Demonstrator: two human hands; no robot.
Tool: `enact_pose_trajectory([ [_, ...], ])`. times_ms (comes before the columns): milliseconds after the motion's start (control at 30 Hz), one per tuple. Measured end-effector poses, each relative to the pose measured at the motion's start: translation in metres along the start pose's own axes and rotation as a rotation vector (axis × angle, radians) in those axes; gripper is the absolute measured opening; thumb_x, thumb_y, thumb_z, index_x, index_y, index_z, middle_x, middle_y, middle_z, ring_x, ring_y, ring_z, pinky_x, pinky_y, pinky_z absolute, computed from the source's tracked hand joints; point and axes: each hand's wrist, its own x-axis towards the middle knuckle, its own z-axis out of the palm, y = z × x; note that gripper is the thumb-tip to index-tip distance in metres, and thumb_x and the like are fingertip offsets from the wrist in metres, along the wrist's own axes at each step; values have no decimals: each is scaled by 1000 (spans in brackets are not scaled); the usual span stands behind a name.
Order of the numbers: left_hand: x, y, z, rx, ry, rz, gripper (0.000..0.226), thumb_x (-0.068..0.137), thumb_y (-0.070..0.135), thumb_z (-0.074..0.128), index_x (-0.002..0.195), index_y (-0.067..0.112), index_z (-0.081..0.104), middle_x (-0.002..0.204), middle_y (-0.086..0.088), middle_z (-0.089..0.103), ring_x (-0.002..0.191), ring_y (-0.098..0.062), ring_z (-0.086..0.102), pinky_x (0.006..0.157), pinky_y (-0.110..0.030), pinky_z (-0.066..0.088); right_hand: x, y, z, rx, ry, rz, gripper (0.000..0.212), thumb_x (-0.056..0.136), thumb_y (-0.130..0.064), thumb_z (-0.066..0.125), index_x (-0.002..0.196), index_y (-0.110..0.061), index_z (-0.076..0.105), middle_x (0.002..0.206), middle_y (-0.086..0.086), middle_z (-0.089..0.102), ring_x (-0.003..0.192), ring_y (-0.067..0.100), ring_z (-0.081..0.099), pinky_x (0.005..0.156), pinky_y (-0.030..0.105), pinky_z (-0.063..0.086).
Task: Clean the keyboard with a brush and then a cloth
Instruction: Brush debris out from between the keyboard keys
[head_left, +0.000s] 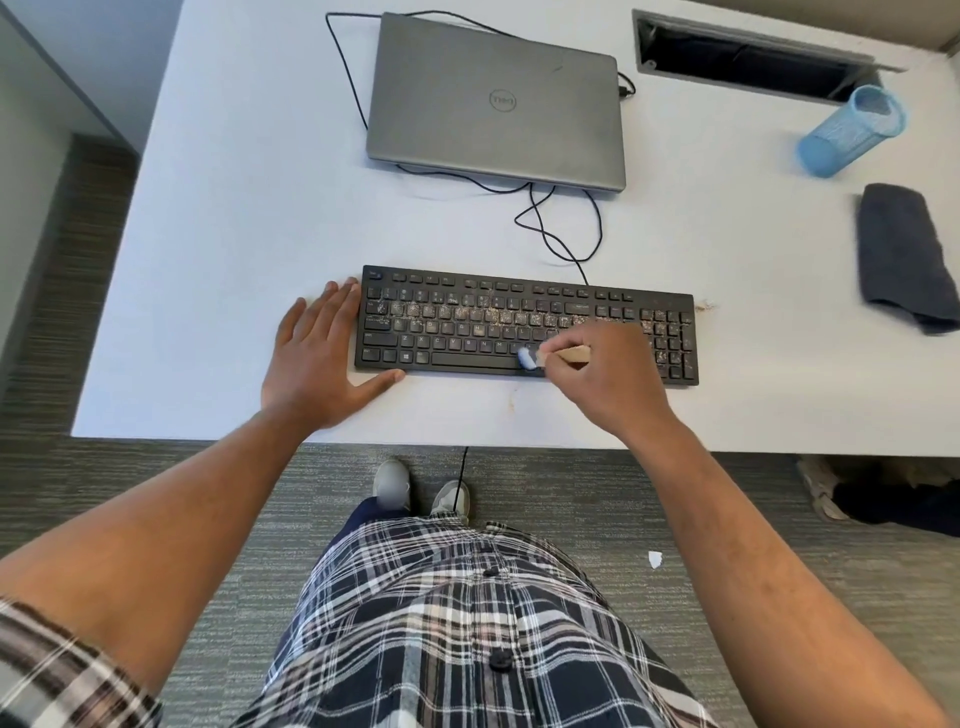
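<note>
The right hand (602, 374) is gripping a wooden-handled brush (550, 357), fingers curled round the handle, its pale bristle tip touching the keyboard (524, 325) by the space bar. The left hand (317, 358) is lying flat on the desk (208, 260), fingers spread wide, touching the keyboard's left edge. Crumbs are covering the upper key rows. Farther right, a grey cloth (904, 257) is lying folded. Beyond it, a blue mesh cup (852, 130) is standing; its contents cannot be told.
</note>
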Motion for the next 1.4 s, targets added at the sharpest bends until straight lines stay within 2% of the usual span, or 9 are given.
enact_pose_trajectory([
  [100, 0, 0, -1, 0, -6, 0, 117, 86, 91, 39, 168, 14, 9, 176, -1, 18, 163, -17, 9, 133, -47, 8, 1, -1, -2, -47, -114, 27, 9, 87, -18, 75, 85, -22, 82, 75, -13, 71, 52, -11, 56, 45, 7, 35],
  [333, 0, 0, 0, 4, -7, -1, 116, 86, 91, 39, 168, 15, 9, 176, -1, 17, 163, -17, 9, 133, -46, 7, 1, -3, -2, -96, -109, 16, 10, 87, -21, 74, 86, -22, 83, 83, -9, 76, 65, -3, 60, 54, 12, 38],
  [467, 0, -1, 1, -10, 6, 0, 116, 85, 89, 43, 168, 15, 10, 176, -1, 19, 163, -18, 11, 133, -46, 7, 0, -4, -3, -56, -33, 10, 8, 84, -26, 75, 81, -28, 82, 80, -14, 76, 71, 1, 65, 66, 26, 53],
  [667, 0, 0, 0, -2, 4, 0, 116, 86, 90, 43, 168, 15, 9, 175, -1, 20, 163, -18, 11, 133, -46, 7, 3, -5, -8, -104, -32, 43, 8, 85, -23, 76, 80, -22, 82, 81, -9, 77, 76, 9, 68, 79, 26, 50],
  [833, 1, 0, 0, 5, -5, 0, 116, 86, 90, 41, 168, 16, 9, 176, -1, 18, 163, -18, 10, 133, -45, 6, 4, -2, -4, -48, -5, 55, 8, 85, -21, 76, 83, -24, 83, 82, -11, 76, 57, -1, 56, 56, 20, 41],
  [1033, 1, 0, 0, 9, -6, 0, 116, 86, 90, 41, 168, 15, 9, 176, -1, 18, 163, -18, 10, 133, -45, 5, 1, -1, -4, -1, 42, 60, 8, 83, -21, 77, 78, -25, 82, 75, -16, 74, 63, -3, 63, 61, 19, 46],
  [1167, 1, 0, 0, 14, -6, -2, 116, 86, 91, 39, 168, 15, 8, 176, -1, 17, 163, -18, 10, 133, -45, 5, 0, -1, 0, -51, 57, 93, 9, 84, -17, 75, 78, -21, 81, 80, -9, 75, 78, 11, 69, 81, 29, 55],
  [1300, 0, 0, 0, 21, -14, -2, 116, 86, 91, 38, 168, 15, 8, 176, -1, 16, 163, -18, 9, 133, -45, 4, -1, -2, 0, 6, 77, 72, 9, 85, -21, 75, 79, -24, 81, 79, -14, 76, 69, 1, 66, 68, 24, 53],
  [1400, 0, 0, 0, 10, -12, -4, 116, 86, 91, 38, 169, 15, 8, 176, -1, 17, 163, -18, 10, 133, -45, 5, 1, 3, -2, -44, 78, 87, 10, 86, -20, 75, 79, -23, 81, 81, -11, 76, 73, 6, 67, 76, 26, 54],
])
